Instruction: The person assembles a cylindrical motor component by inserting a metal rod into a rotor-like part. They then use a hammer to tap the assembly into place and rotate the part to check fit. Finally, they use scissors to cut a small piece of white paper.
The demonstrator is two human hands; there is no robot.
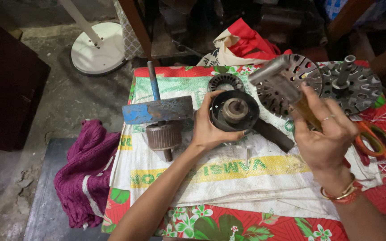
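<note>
1. The left hand [208, 129] grips the near-left rim of a black round metal motor housing [234, 110] with a stub shaft at its centre; the fingers are clamped on its edge, the thumb on top.
2. The housing sits at the middle of the counter [264, 227], on a white woven sack with green and yellow print [228, 178].
3. The right hand [325, 134] is raised above the right part of the counter, its fingers closed around the amber handle of a steel-headed hammer [275, 78]. The hammer head is tilted and lies up and left of the hand, in front of a perforated round metal end plate [298, 67].
4. A second perforated grey metal disc with an upright shaft [351, 87] lies at the far right, just beside the first.
5. A small ring-shaped laminated stator core [225, 81] lies just beyond the housing.
6. To the left lies a blue-painted flat metal bar on a rod [158, 109], and near to it a brown cylindrical rotor [163, 136].
7. Orange-handled scissors [371, 140] lie at the right edge.
8. A purple knitted cloth [86, 174] hangs off the left side of the counter.
</note>
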